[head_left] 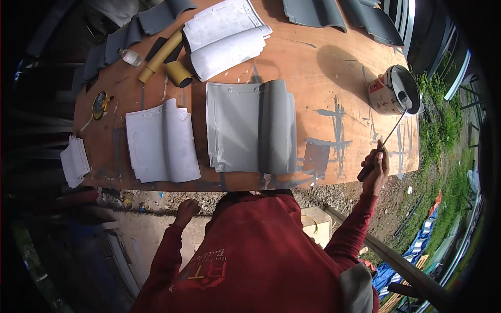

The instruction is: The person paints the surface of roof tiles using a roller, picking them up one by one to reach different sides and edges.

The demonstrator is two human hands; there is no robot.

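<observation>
My right hand [376, 169] grips the dark handle of a long thin tool [392, 130] whose far end dips into an open paint can [394, 89] holding grey paint, at the right end of the wooden board [323, 68]. My left hand [186, 210] hangs closed into a fist below the board's near edge, holding nothing. Directly in front of me lies a grey-painted roof tile [251, 127]. To its left rests a paler white-grey roof tile [162, 142].
Two white tiles [225, 35] lie at the back of the board, with yellow cardboard tubes [166, 57] and a small bottle [130, 57] beside them. Dark grey tiles [344, 13] lie at the far right. A round tin lid [100, 104] and stacked white sheets [74, 160] sit left. Gravel and grass lie below.
</observation>
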